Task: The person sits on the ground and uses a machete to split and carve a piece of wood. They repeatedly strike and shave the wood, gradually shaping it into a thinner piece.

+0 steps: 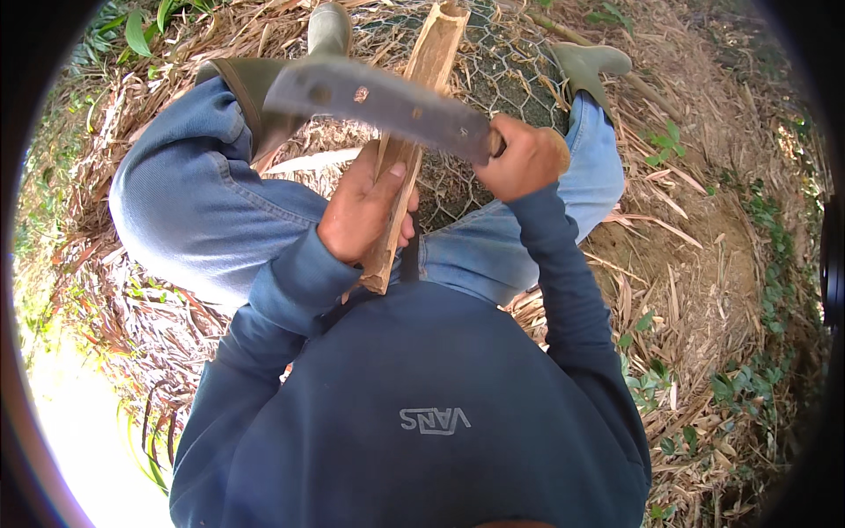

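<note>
My left hand (363, 204) is closed around the lower half of a split bamboo piece (431, 53), thumb laid along its hollow face. The bamboo slants from near my lap up and away, its far end over wire mesh. In my right hand (524, 157) is the wooden handle of a machete (378, 104). Its broad dark blade, slightly blurred, points left across the bamboo, above my left hand. The blade has a hole near its far end and rusty spots. Whether the edge touches the bamboo I cannot tell.
Between my bent legs lies a dark mound wrapped in hexagonal wire mesh (493, 66). My rubber boots (331, 33) rest on either side of it. Dry bamboo shavings and leaves (669, 211) cover the ground. Green plants (748, 387) grow at the right.
</note>
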A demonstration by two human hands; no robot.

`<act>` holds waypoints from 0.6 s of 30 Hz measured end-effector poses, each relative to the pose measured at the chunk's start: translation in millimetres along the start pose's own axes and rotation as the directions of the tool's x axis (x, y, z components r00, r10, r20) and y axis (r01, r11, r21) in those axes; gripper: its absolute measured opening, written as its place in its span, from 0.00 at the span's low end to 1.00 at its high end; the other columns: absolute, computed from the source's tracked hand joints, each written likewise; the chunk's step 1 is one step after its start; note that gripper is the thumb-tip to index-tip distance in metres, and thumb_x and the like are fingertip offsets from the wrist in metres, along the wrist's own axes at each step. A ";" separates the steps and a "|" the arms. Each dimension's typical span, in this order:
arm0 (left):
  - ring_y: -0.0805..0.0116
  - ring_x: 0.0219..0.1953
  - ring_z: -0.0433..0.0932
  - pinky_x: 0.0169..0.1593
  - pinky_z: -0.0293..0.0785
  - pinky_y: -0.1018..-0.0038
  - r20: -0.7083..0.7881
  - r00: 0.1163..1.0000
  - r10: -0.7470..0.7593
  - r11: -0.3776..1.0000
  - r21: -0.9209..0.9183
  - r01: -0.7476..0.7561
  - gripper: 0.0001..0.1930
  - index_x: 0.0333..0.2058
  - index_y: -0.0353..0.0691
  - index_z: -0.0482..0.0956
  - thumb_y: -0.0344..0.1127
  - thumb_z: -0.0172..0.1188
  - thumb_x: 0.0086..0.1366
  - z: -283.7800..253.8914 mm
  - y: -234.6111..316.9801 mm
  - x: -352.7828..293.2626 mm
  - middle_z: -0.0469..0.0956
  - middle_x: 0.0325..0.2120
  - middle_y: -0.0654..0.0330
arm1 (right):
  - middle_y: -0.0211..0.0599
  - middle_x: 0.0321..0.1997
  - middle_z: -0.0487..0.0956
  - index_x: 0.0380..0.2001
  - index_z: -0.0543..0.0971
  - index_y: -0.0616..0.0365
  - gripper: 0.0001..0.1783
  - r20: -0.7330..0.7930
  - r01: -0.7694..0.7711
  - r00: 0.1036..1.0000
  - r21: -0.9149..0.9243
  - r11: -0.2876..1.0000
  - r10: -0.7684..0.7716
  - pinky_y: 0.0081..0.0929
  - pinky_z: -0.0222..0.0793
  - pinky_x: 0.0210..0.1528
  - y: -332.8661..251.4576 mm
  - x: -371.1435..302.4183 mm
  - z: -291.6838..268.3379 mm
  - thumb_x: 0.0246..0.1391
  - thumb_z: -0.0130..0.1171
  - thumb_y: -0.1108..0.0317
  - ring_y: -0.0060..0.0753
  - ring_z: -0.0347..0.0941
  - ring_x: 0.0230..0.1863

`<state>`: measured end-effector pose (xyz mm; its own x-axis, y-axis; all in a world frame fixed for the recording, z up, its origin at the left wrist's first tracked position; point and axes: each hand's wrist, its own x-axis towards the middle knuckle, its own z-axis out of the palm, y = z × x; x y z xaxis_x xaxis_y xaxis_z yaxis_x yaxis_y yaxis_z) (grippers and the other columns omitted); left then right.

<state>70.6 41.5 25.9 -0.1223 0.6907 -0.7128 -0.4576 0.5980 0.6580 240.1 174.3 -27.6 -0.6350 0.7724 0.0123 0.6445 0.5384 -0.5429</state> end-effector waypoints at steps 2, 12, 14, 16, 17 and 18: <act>0.72 0.17 0.74 0.19 0.74 0.77 0.008 1.000 -0.014 1.000 0.006 0.014 0.14 0.53 0.36 0.62 0.38 0.43 0.75 2.1 3.7 -1.0 0.73 0.25 0.58 | 0.43 0.18 0.76 0.18 0.75 0.55 0.15 -0.046 -0.057 0.997 -0.018 0.998 0.056 0.45 0.66 0.25 -1.1 4.3 -1.1 0.41 0.66 0.55 0.50 0.75 0.22; 0.73 0.17 0.73 0.20 0.73 0.77 0.088 0.995 -0.043 0.999 0.023 0.041 0.21 0.61 0.35 0.56 0.39 0.42 0.76 3.9 -1.7 -10.7 0.73 0.25 0.59 | 0.45 0.23 0.78 0.23 0.77 0.57 0.12 0.012 -0.182 0.983 0.041 0.983 0.181 0.42 0.69 0.28 8.6 3.9 -14.9 0.39 0.68 0.62 0.54 0.76 0.27; 0.73 0.17 0.73 0.20 0.73 0.77 0.072 0.997 -0.033 0.999 0.036 0.030 0.22 0.62 0.36 0.56 0.39 0.43 0.75 2.1 -1.6 -8.4 0.72 0.25 0.59 | 0.46 0.23 0.78 0.24 0.78 0.57 0.11 0.013 -0.048 0.999 0.069 0.996 0.047 0.42 0.69 0.28 1.0 2.1 -17.7 0.39 0.68 0.63 0.54 0.76 0.26; 0.72 0.17 0.73 0.21 0.72 0.77 0.055 0.997 -0.055 0.998 0.033 0.053 0.23 0.63 0.37 0.56 0.42 0.44 0.75 3.7 -4.2 -12.8 0.72 0.26 0.59 | 0.47 0.22 0.77 0.25 0.79 0.57 0.12 0.020 0.059 0.998 0.004 0.998 -0.059 0.42 0.69 0.28 8.7 0.0 -15.5 0.40 0.68 0.63 0.55 0.76 0.26; 0.72 0.17 0.73 0.21 0.72 0.77 0.085 0.995 -0.058 0.998 0.037 0.055 0.23 0.62 0.37 0.56 0.42 0.44 0.75 2.9 -1.3 -11.0 0.72 0.26 0.60 | 0.46 0.21 0.77 0.26 0.80 0.57 0.11 0.001 -0.013 1.000 -0.120 0.993 0.014 0.43 0.67 0.27 15.3 8.7 -14.0 0.40 0.68 0.62 0.55 0.75 0.24; 0.72 0.18 0.73 0.21 0.72 0.77 0.102 0.993 -0.061 0.997 0.051 0.056 0.23 0.63 0.38 0.56 0.42 0.44 0.75 2.1 -1.2 -9.6 0.72 0.26 0.59 | 0.45 0.20 0.77 0.25 0.79 0.56 0.11 -0.031 -0.084 0.996 -0.074 0.994 0.082 0.43 0.66 0.25 21.1 13.4 -11.3 0.40 0.68 0.62 0.54 0.74 0.23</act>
<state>74.2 35.1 32.5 -0.0037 0.6905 -0.7233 -0.4187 0.6558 0.6282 250.1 199.8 -29.4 -0.5666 0.8240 -0.0060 0.7254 0.4953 -0.4781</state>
